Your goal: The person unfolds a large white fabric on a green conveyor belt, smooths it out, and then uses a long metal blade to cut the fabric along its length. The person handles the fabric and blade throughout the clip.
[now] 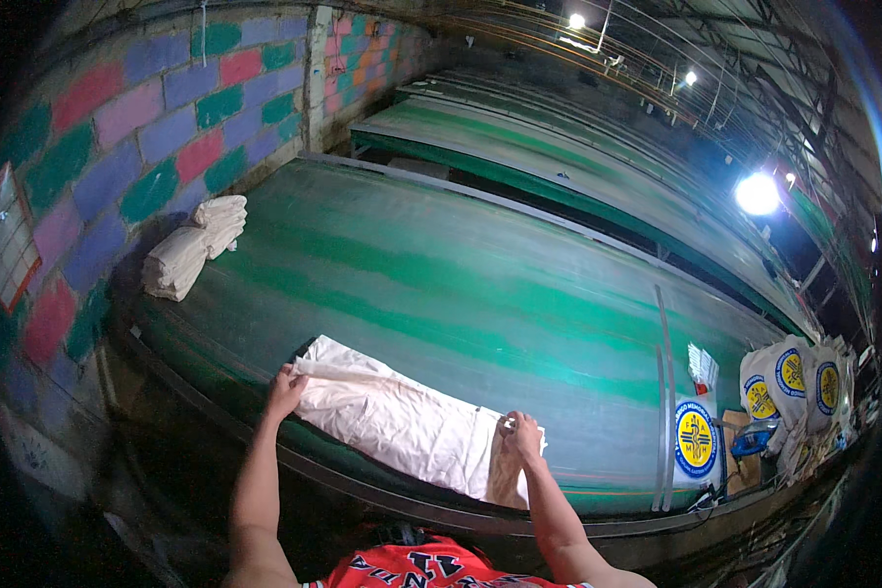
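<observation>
A long folded piece of white cloth (397, 416) lies wrinkled on the green table (431, 294), along its near edge. At the cloth's left end, my left hand (285, 389) has its fingers closed on the edge. Closed on the top of the right end is my right hand (524, 434), beside a fold that looks darker and shaded. Parts of the fingers of both hands are hidden.
Folded white cloth bundles (194, 247) sit at the far left by the painted block wall (157, 127). To the right lie a printed white sheet (696, 438), printed white bags (789, 387) and a blue object (755, 438). Another long table (500, 147) stands beyond.
</observation>
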The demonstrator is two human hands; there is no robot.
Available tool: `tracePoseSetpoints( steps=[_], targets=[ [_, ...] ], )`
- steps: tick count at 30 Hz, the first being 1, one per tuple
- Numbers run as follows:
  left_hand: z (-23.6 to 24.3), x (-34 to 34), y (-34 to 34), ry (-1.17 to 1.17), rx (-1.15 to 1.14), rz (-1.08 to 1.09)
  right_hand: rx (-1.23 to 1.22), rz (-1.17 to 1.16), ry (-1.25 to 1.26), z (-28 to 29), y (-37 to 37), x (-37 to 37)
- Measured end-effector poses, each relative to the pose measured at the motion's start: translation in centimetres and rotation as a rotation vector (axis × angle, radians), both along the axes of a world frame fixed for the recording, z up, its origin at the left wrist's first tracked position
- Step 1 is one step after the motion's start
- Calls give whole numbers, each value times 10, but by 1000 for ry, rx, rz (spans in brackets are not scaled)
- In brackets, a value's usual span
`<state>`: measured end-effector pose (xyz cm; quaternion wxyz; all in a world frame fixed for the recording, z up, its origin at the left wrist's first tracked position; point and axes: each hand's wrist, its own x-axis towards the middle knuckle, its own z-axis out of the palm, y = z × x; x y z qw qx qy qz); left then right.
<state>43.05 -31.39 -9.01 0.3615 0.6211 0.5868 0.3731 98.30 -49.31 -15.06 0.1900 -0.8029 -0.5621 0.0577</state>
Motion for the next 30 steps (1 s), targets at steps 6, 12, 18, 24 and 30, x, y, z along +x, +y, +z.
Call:
tracePoseSetpoints(
  steps=[6, 12, 18, 24, 30],
  targets=[
    [3, 1, -11, 241, 12, -144, -68, 180, 80, 22, -14, 3],
    [15, 11, -16, -58, 95, -154, -21, 303, 227, 49, -19, 1],
    [7, -34, -30, -237, 87, 23, -319, 538, 784, 148, -54, -27],
    [-51, -88, -24, -423, -30, 102, -761, 935, 1053, 162, -65, -57],
    [5, -33, -54, 144, 58, 118, -513, 506, 880, 115, -50, -75]
  ],
)
